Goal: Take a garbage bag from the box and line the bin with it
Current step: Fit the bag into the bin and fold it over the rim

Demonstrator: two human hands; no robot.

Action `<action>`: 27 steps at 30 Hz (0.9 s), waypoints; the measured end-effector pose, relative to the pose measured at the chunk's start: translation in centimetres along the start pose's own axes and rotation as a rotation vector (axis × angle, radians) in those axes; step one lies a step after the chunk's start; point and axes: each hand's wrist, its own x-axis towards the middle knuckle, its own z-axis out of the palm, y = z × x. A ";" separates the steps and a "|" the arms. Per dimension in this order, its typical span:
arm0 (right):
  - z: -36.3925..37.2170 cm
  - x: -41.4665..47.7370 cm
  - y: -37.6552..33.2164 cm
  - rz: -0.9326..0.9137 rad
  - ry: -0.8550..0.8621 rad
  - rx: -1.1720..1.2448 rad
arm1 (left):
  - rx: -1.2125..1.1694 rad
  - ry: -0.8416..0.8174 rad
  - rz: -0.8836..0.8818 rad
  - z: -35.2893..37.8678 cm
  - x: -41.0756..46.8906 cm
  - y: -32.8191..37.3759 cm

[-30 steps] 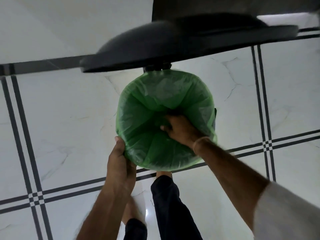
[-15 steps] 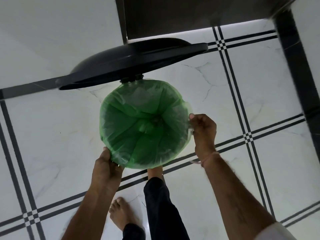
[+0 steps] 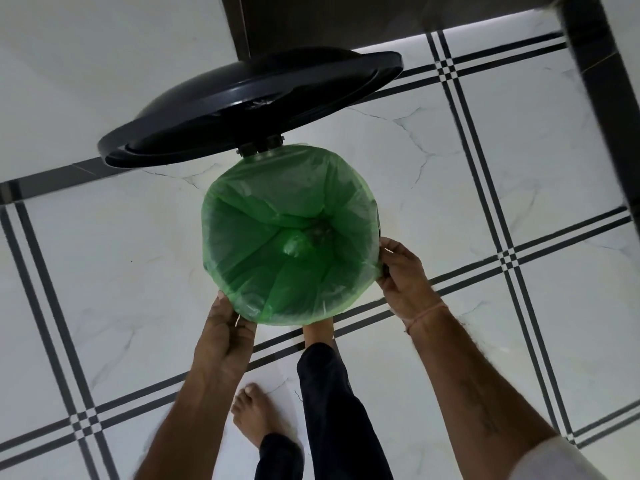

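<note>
A round pedal bin stands on the floor below me, its mouth filled by a green garbage bag (image 3: 277, 237) whose edge is folded over the rim all round. The bin's black lid (image 3: 249, 105) stands raised at the far side on its hinge. My left hand (image 3: 225, 327) grips the bag's folded edge at the near-left of the rim. My right hand (image 3: 403, 275) pinches the bag's edge at the right side of the rim. The bin's body is hidden under the bag. No box is in view.
White marble floor tiles (image 3: 138, 271) with dark double lines surround the bin. My right foot (image 3: 317, 330) is at the bin's base, the left foot (image 3: 256, 414) behind it. A dark doorway or furniture (image 3: 329, 19) lies beyond the lid, a dark post (image 3: 602, 98) at right.
My right hand came out of the bag's inside and went to the right rim, where it now holds the edge. The left hand stayed at the near-left rim. The view shifted.
</note>
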 end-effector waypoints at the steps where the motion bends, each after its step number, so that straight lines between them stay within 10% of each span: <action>1: -0.3 -0.3 0.1 -0.003 -0.049 0.055 | -0.011 0.011 -0.006 0.0 -0.2 -0.1; 27: 0.1 -0.8 1.6 0.085 -0.238 0.291 | -0.057 0.032 -0.163 -0.6 0.2 -2.3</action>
